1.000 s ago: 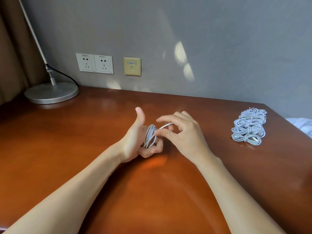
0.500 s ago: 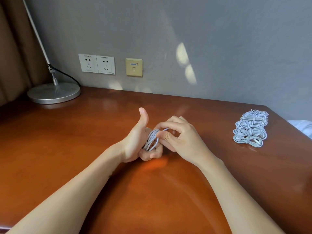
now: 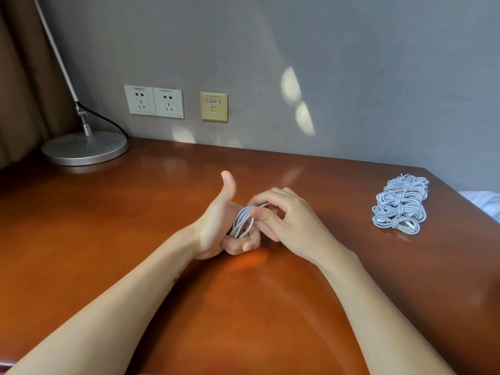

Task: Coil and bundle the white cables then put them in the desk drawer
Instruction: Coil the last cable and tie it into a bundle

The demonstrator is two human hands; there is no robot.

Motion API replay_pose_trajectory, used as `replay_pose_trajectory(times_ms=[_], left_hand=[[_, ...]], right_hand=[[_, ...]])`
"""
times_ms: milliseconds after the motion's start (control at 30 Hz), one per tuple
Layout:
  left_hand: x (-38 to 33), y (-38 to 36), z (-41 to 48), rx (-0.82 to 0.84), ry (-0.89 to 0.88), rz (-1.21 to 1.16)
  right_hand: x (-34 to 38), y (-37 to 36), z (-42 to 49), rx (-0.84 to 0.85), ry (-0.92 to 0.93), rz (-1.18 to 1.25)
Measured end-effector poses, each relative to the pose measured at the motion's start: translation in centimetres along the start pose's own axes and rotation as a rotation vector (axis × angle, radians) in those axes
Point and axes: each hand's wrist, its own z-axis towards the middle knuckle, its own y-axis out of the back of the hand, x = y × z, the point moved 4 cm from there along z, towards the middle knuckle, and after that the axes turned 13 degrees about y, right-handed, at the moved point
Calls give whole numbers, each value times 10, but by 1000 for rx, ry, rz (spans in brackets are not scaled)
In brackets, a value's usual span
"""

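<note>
we're gripping a half-wrapped cable (image 3: 242, 221) in our left hand (image 3: 219, 228), right hand (image 3: 281, 215) pinching its tail; finished bundles (image 3: 400, 203) are waiting, drawer's still to come.

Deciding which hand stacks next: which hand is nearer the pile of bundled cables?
Right. The right hand is left of the pile, apart from it; the left hand is even farther left.

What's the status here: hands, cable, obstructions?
Left hand grips the cable coil, thumb up. Right hand pinches its free end at the coil. Finished bundles lie apart, right side of desk. Drawer not in view.
</note>
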Motion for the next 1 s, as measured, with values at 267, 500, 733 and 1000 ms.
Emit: replay_pose_trajectory(times_ms=[267,500,733,1000], left_hand=[[3,14,7,-76,-26,-123],[6,34,7,-362,-113,-367],[2,30,5,-238,-231,-489],[1,26,7,-196,-265,-361]], right_hand=[[-5,2,-3,-20,2,-11],[-10,-4,-3,-12,-60,7],[-10,0,-4,-61,-79,163],[-11,5,-5,-187,-111,207]])
